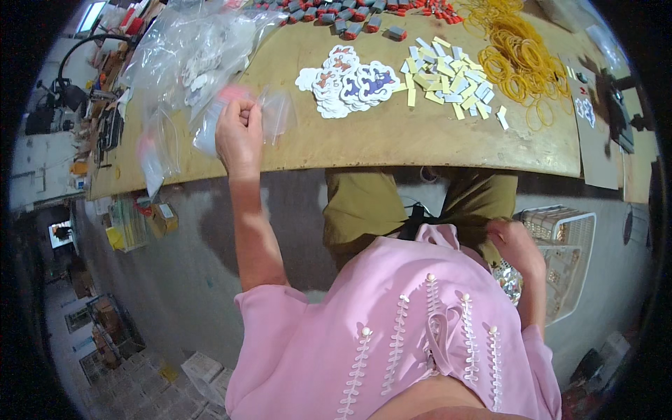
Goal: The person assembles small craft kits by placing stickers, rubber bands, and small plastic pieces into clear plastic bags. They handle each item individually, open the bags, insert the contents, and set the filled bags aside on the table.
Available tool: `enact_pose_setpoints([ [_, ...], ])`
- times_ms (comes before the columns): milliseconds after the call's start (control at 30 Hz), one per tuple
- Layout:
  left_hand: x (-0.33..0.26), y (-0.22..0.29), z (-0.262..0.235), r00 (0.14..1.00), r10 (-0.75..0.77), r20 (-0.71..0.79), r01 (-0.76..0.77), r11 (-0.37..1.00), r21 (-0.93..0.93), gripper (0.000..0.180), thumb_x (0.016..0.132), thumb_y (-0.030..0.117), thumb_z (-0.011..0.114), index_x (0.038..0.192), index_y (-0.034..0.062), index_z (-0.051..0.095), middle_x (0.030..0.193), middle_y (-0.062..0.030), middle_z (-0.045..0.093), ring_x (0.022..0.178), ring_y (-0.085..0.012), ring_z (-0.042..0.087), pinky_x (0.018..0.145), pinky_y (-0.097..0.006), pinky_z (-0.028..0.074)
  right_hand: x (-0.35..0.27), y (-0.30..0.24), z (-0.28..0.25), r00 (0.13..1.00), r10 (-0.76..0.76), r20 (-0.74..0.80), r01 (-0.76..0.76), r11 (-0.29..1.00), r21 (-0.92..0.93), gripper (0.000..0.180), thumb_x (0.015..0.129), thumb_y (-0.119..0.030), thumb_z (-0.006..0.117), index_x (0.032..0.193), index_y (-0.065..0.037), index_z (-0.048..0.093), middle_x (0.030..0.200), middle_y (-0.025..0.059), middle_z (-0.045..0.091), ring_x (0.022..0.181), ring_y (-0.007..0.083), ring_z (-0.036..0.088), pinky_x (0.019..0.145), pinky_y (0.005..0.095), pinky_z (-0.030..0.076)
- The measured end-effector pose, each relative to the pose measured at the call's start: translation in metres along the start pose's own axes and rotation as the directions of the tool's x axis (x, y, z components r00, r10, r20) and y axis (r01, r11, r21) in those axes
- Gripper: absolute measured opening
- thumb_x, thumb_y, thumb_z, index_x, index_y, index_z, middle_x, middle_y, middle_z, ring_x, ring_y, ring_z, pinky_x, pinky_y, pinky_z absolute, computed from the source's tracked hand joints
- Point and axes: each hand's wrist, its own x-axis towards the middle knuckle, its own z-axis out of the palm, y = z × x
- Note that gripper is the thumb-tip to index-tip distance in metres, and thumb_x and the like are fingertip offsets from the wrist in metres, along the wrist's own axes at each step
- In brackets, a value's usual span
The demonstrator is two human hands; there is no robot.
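Note:
At the left part of the table my left hand (240, 136) is closed, fingertips pinched together on a small clear plastic bag (277, 115), whose film spreads out beside the fingers. More clear bags (204, 129) lie under and left of it, and something pink shows through the film just beyond the knuckles. My right hand (516, 243) is down by my right thigh, off the table, fingers curled against the trousers; their tips are hidden. Right of my left hand lies a pile of white-edged paper cutouts (350, 84) with orange and purple figures.
Small yellow and white strips (448, 78) lie beside the cutouts, with yellow rubber bands (514, 56) farther right. Grey and red small parts (350, 15) line the far side. A large plastic bag (203, 49) covers the far left. A white plastic basket (570, 259) stands at my right.

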Motion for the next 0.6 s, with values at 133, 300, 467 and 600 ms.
enact_pose_setpoints([
  [133,-0.006,0.001,0.001,0.987,0.058,-0.149,-0.104,0.941,-0.321,0.015,0.101,0.016,0.072,0.097,0.0017,0.069,0.088,-0.0058,0.069,0.079,-0.0182,0.066,0.075,-0.035,0.054,0.026,-0.056,-0.021,0.928,-0.362,-0.088,0.37,0.923,0.106,0.014,0.094,-0.001,0.068,0.105,0.001,0.074,0.092,0.019,0.074,0.087,0.0375,0.072,0.079,0.0415,0.058],
  [300,-0.047,0.069,-0.03,0.96,-0.148,0.24,0.273,0.283,-0.919,0.011,0.106,0.013,0.069,0.1,0.0042,0.07,0.092,-0.0006,0.068,0.086,-0.0108,0.063,0.073,-0.03,0.052,0.053,-0.117,-0.027,0.871,-0.382,-0.308,0.488,0.743,0.459,0.011,0.103,-0.007,0.068,0.106,0.001,0.074,0.092,0.0099,0.076,0.081,0.0182,0.072,0.074,0.031,0.058],
  [467,-0.097,0.122,-0.017,0.767,0.209,0.606,0.638,-0.347,-0.687,0.014,0.106,0.018,0.07,0.101,0.0056,0.07,0.094,-0.0013,0.067,0.085,-0.0086,0.059,0.068,-0.026,0.044,0.072,-0.156,-0.028,0.913,-0.338,-0.227,0.338,0.318,0.886,0.014,0.106,-0.011,0.069,0.11,0.001,0.073,0.091,0.0045,0.075,0.08,0.0104,0.07,0.07,0.0262,0.057],
  [600,-0.134,0.155,0.0,0.792,0.08,0.605,0.607,-0.002,-0.795,0.016,0.107,0.02,0.07,0.101,0.0046,0.07,0.091,0.0039,0.068,0.081,-0.0039,0.056,0.074,-0.022,0.044,0.065,-0.158,-0.036,0.935,-0.337,-0.115,0.21,0.261,0.942,0.017,0.106,-0.015,0.069,0.109,0.001,0.073,0.086,0.0007,0.073,0.077,0.0074,0.07,0.066,0.023,0.056],
])
